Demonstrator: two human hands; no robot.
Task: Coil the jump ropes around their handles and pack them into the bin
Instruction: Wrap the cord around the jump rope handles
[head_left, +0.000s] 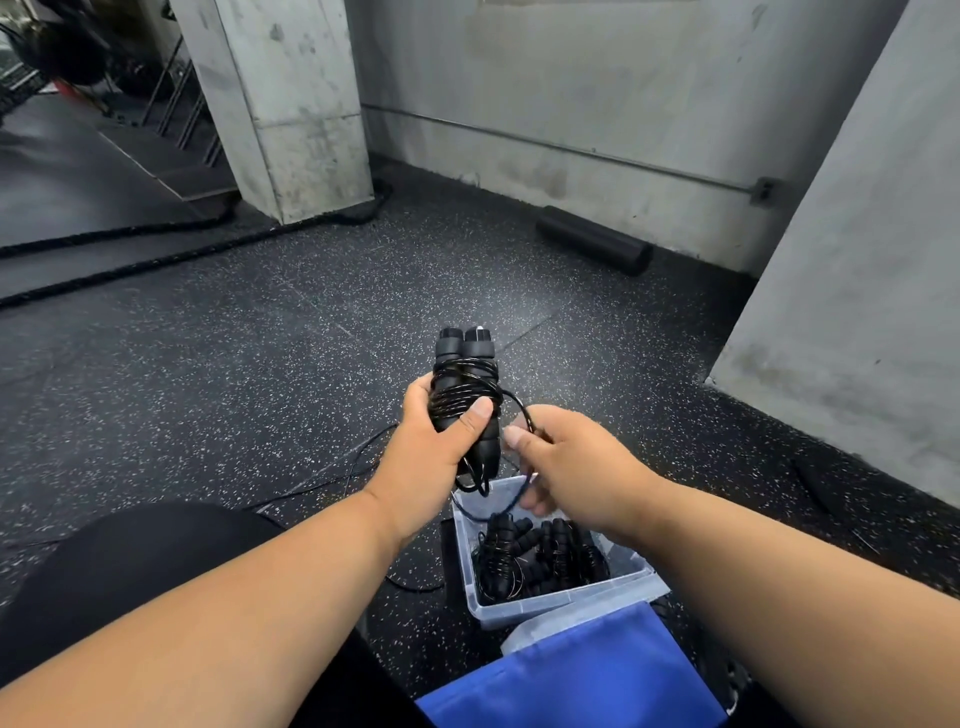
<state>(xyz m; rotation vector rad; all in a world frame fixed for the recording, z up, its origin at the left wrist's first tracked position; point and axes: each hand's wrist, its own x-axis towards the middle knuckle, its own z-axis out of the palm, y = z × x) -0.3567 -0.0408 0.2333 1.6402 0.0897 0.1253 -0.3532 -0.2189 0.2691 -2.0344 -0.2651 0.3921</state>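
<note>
Two hands are in view above a speckled black rubber floor. The left hand grips one pair of black jump-rope handles, held side by side and roughly upright, tilted slightly away from the camera. The fingers and thumb are wrapped round the lower half of the pair. Thin black rope is coiled in several turns around the middle of the handles. A short loop hangs free below the left hand.

The right hand is just right of the handles. Its thumb and fingers pinch a loose loop of the same rope that runs from the coil.

One clear plastic bin stands on the floor, near and directly below the hands. It holds a pile of black handles wound with rope; the exact count of bundles in the bin cannot be determined. One blue cloth item lies against the near side of the bin, partly covering its rim.

One further length of thin black rope lies loose on the floor, left of the bin and below the left forearm.

Far right, one black foam roller lies against the base of the concrete wall. Two thick black ropes run across the floor at far left, passing round the base of one concrete pillar. A second concrete surface rises at right.
</note>
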